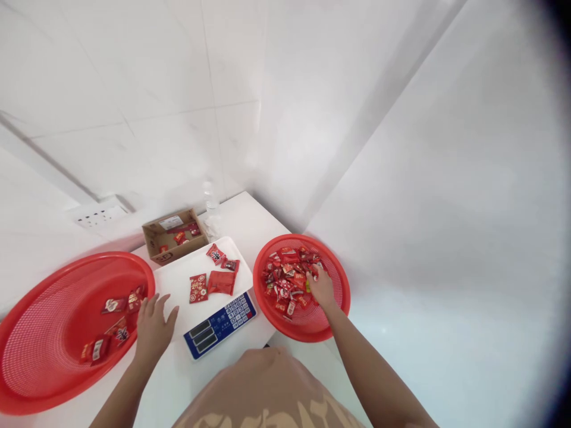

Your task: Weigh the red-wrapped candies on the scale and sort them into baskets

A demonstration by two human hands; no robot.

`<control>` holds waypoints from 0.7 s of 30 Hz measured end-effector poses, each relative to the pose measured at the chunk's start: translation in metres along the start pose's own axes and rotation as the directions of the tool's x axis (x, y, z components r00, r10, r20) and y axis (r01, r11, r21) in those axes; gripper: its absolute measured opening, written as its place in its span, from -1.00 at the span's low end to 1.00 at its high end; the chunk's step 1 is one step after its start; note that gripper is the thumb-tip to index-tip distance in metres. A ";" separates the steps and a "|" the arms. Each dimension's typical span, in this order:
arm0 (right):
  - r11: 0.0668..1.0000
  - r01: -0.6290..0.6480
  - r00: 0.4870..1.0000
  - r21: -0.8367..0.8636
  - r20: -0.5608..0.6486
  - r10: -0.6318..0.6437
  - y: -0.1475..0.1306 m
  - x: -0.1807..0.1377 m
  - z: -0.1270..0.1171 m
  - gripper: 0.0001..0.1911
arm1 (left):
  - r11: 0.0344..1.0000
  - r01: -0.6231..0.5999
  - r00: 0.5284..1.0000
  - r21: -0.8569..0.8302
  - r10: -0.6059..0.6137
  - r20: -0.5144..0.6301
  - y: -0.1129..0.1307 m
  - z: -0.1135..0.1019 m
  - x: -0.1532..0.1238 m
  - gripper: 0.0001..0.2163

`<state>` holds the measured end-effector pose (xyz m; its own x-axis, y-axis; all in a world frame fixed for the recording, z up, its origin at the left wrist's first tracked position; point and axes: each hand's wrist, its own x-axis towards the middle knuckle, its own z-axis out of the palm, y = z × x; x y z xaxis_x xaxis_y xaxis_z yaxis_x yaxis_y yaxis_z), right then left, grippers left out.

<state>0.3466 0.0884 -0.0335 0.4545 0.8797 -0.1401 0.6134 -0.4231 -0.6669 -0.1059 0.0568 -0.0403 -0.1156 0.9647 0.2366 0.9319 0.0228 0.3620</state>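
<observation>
My right hand [320, 286] reaches into the small red basket [332, 324] and its fingers curl into a heap of red wrapped candies [288, 276]. My left hand [154, 327] rests with fingers spread on the rim of the large red basket [40, 333], beside a few red packets [118, 306] lying in it. Between the baskets stands a white weighing scale [178, 279] with a blue keypad [220, 324]. Several red packets [214, 280] lie on its pan.
An open cardboard box [173, 235] with red packets stands behind the scale against the white tiled wall. A clear plastic bottle [212, 208] stands next to it. A wall socket [100, 215] is at the back left. The white table ends just right of the small basket.
</observation>
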 end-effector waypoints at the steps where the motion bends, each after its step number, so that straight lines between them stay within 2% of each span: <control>1: 0.994 0.049 0.999 -0.094 0.002 -0.049 0.005 0.010 -0.001 -0.46 | 1.000 0.015 1.000 0.013 -0.015 -0.004 0.004 0.001 0.002 -0.61; 4: 0.952 0.090 0.994 -0.293 0.092 -0.066 0.023 0.032 0.001 -0.36 | 0.997 0.065 0.998 0.042 -0.064 -0.008 0.017 0.005 0.005 -0.59; 7: 0.901 0.153 0.976 -0.406 0.204 -0.073 0.039 0.040 0.006 -0.33 | 0.985 0.142 0.990 0.094 -0.142 -0.008 0.024 0.004 0.000 -0.57; 10: 0.876 0.199 0.967 -0.440 0.233 -0.102 0.047 0.041 0.009 -0.36 | 0.958 0.240 0.970 0.155 -0.241 -0.012 0.022 -0.006 -0.012 -0.58; 14: 0.881 0.183 0.968 -0.437 0.234 -0.085 0.045 0.042 0.006 -0.41 | 0.909 0.348 0.936 0.228 -0.349 -0.040 0.007 -0.029 -0.022 -0.56; 16: 0.894 0.171 0.966 -0.415 0.250 -0.069 0.041 0.040 0.003 -0.41 | 0.876 0.412 0.909 0.250 -0.415 -0.041 -0.005 -0.040 -0.022 -0.54; 18: 0.914 0.137 0.967 -0.382 0.251 -0.040 0.038 0.033 0.001 -0.37 | 0.838 0.480 0.866 0.259 -0.500 0.016 -0.017 -0.049 -0.020 -0.52; 21: 0.927 0.087 0.976 -0.365 0.219 -0.005 0.033 0.016 0.001 -0.31 | 0.767 0.576 0.758 0.281 -0.631 0.168 -0.034 -0.057 -0.019 -0.52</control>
<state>0.3736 0.0888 -0.0588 0.2987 0.9079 -0.2942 0.8439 -0.3952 -0.3628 -0.1551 0.0230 -0.0061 -0.6174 0.7606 -0.2007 0.7452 0.6473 0.1604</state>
